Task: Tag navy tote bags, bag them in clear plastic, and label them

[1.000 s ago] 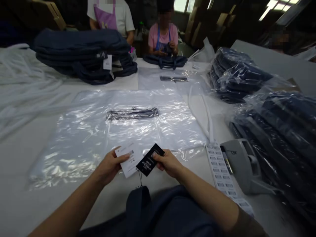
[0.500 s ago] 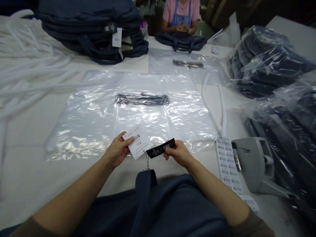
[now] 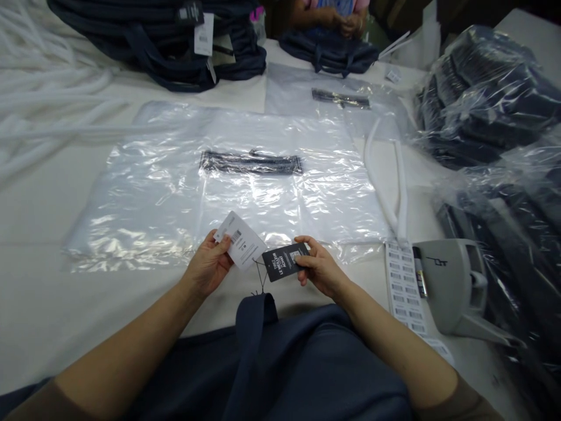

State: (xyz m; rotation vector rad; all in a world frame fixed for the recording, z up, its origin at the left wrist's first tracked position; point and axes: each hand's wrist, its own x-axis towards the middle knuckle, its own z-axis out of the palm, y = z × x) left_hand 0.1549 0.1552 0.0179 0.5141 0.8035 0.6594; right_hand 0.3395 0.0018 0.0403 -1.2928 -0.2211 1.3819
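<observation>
Between thumb and fingers, my left hand [image 3: 209, 264] pinches a white hang tag [image 3: 241, 240] printed with a barcode. My right hand [image 3: 322, 269] grips the right end of a black hang tag [image 3: 283, 262] with pale lettering, held almost flat to view. Thin black strings [image 3: 262, 278] run from both tags down to the handle [image 3: 254, 318] of a navy bag [image 3: 307, 362], which lies close in front of me. Just beyond my hands, a stack of clear plastic bags [image 3: 162, 193] with a dark printed strip lies flat on the table.
Tagged navy bags [image 3: 153, 47] are piled at back left beside white cords [image 3: 52, 93]. A co-worker's hands [image 3: 346, 23] are above another navy bag [image 3: 328, 49]. To the right are a barcode label sheet [image 3: 403, 286], a grey tape dispenser [image 3: 456, 286] and plastic-wrapped bags [image 3: 486, 93].
The black tag has turned to show its printed face more fully. The white tag has tilted slightly, still in my left hand. The view has dipped downward.
</observation>
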